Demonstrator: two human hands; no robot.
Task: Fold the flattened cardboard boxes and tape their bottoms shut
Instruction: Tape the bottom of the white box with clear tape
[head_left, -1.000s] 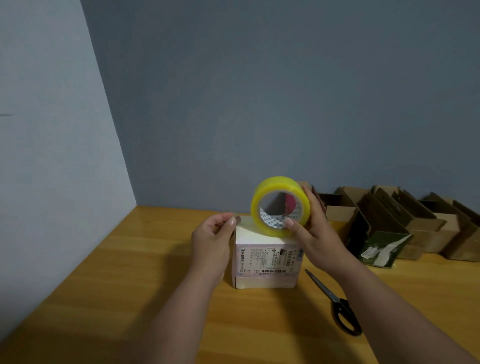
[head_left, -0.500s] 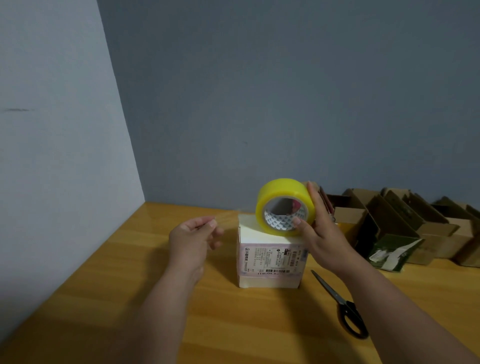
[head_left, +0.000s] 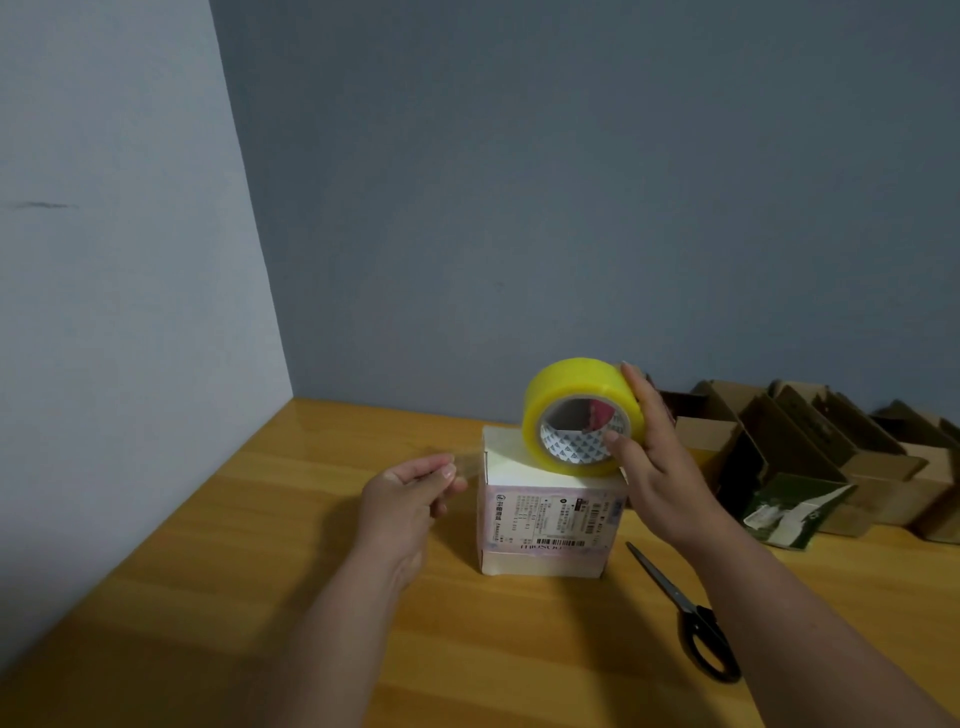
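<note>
Head view shows a small white folded cardboard box (head_left: 545, 514) with a printed label standing on the wooden table (head_left: 260, 545), a yellow roll of clear packing tape (head_left: 576, 415) resting upright on its top face. The right hand (head_left: 649, 457) grips the roll, thumb at the core; the left hand (head_left: 415, 488) pinches the faint free tape end just left of the box. This looks like the taping step: next the strip needs laying flat along the seam, then cutting with the black-handled scissors (head_left: 680, 613) lying right of the box, near finished brown boxes (head_left: 831, 457)
</note>
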